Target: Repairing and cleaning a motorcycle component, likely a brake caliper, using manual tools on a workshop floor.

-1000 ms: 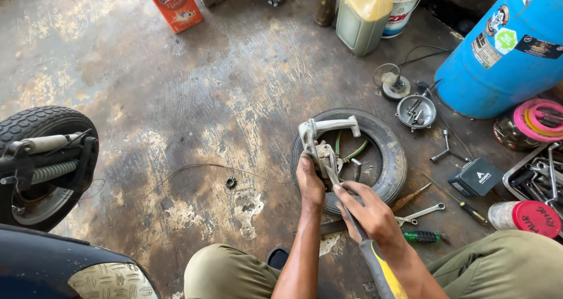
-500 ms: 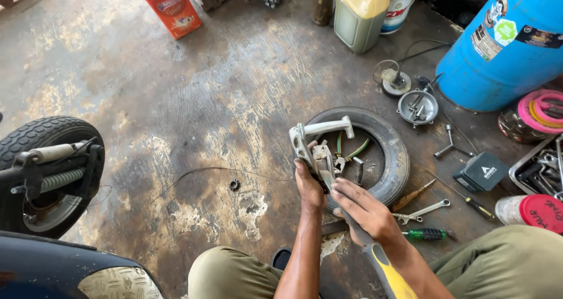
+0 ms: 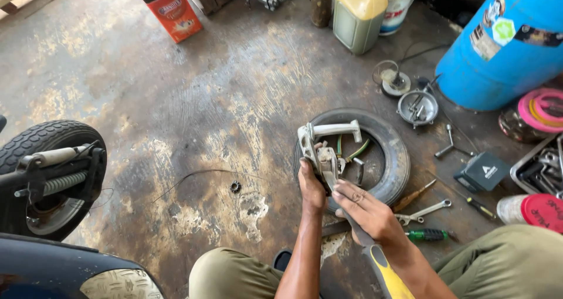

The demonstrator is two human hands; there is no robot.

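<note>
The left hand (image 3: 311, 187) is gripping a grey metal bracket (image 3: 321, 149) over the small tyre (image 3: 384, 158) on the floor, while the right hand (image 3: 366, 214) is clenching a yellow-handled tool (image 3: 384, 272) against it. Judgement: the tool tip is working close to the left fingers, so a slip could strike them.

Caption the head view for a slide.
Seated on a stained workshop floor, left hand steadies a grey metal bracket over a small tyre while right hand grips a yellow-handled tool.
</note>
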